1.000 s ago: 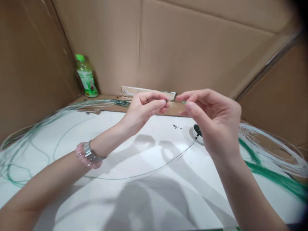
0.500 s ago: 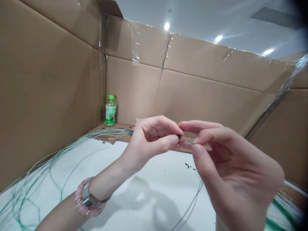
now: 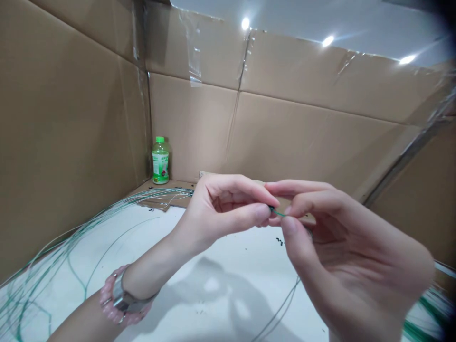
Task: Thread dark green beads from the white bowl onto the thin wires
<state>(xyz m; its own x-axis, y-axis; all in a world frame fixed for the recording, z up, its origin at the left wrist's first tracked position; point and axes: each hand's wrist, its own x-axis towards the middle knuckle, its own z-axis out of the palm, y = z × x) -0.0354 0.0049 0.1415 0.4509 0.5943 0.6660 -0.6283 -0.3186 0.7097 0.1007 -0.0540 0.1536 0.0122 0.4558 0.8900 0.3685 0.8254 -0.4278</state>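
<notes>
Between thumb and forefinger my left hand [image 3: 221, 206] pinches a tiny dark piece [image 3: 271, 208], mostly hidden by the fingertips. My right hand [image 3: 351, 247] pinches a thin green wire [image 3: 280, 213] close to its end. The wire's tip meets the dark piece; whether it has gone inside, I cannot tell. Both hands are raised above the white tabletop [image 3: 178, 304], fingertips almost touching. Beneath my right hand, two thin wire strands [image 3: 281, 306] hang down to the tabletop.
Loose green and white wires [image 3: 76, 232] run along the left side, and more green wires [image 3: 427, 318] lie at the right edge. Small black bits [image 3: 280, 241] are scattered behind my hands. A green bottle [image 3: 160, 161] stands in the back corner of the cardboard walls [image 3: 306, 137].
The gap between the green wire's tip and the dark piece has closed. My left hand's fingertips have shifted slightly right, towards my right hand. The camera view has tilted down a little.
</notes>
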